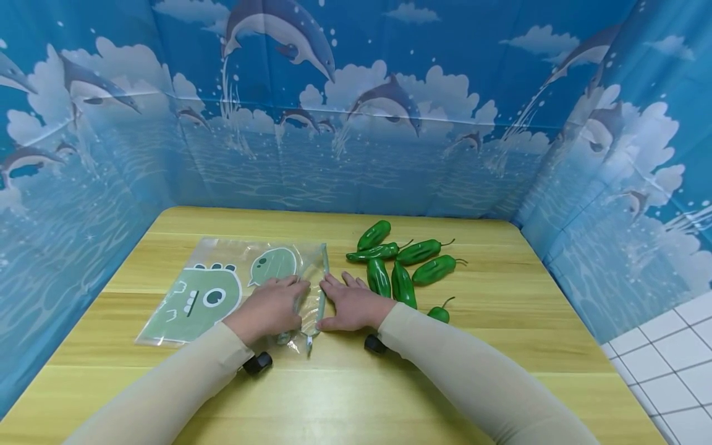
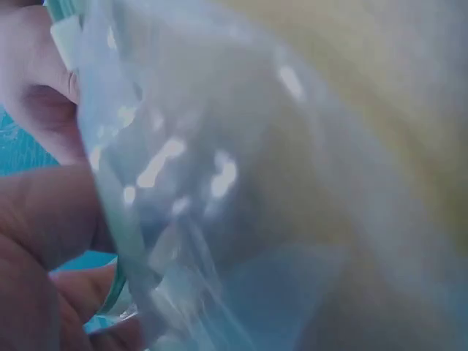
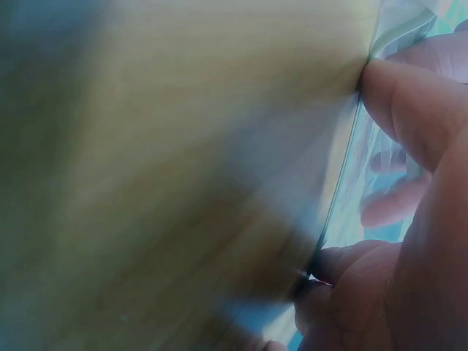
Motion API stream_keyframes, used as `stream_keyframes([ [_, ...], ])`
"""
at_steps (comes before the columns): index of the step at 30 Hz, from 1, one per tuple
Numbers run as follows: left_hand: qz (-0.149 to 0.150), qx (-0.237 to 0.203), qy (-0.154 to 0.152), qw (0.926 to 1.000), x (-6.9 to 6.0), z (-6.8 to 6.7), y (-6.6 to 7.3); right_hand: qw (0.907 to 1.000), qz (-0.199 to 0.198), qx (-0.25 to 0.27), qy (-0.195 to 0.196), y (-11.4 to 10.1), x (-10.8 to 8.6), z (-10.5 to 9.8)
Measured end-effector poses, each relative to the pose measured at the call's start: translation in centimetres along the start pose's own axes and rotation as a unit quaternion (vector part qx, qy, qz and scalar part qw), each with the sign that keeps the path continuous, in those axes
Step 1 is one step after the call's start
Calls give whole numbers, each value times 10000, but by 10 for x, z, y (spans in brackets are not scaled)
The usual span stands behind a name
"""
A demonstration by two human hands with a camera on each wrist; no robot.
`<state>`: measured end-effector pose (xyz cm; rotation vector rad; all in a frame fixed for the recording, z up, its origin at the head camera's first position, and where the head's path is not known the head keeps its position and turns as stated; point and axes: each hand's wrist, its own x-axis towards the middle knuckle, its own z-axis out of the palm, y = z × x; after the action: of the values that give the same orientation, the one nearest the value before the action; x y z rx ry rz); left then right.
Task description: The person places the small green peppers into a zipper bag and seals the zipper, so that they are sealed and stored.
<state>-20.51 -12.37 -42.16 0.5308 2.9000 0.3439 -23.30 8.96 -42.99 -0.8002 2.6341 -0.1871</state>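
zip bag [image 1: 236, 275] lies left of centre on the wooden table [image 1: 556, 346], green cartoon print up. right hand [image 1: 356, 306]: thumb and fingers set apart along the green mouth strip [image 1: 323, 259], probably to steady that edge. left hand [image 1: 269, 309]: on the film just beside it, likely giving counter-tension (pinching or merely pressing: cannot tell for either hand). seven green peppers [image 1: 403, 284] lie right of the bag, perhaps placed clear of its mouth. beyond: dolphin-print curtain [image 1: 356, 167].
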Motion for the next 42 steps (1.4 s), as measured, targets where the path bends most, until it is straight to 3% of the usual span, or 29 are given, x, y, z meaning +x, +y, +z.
stream_keyframes([
  [7,-134,-175,-225,9995,-1,-3,-3,10000,19,-17,-7,1,2,2],
  [17,-360,36,142,9992,-4,-7,-3,10000,86,-26,-13,0,1,-1],
  [28,-760,-397,307,9958,-10,-12,0,9999,166,14,-19,-1,2,-3],
  [42,-754,-837,42,9936,-12,-13,-8,9998,153,-41,-79,1,4,-3],
])
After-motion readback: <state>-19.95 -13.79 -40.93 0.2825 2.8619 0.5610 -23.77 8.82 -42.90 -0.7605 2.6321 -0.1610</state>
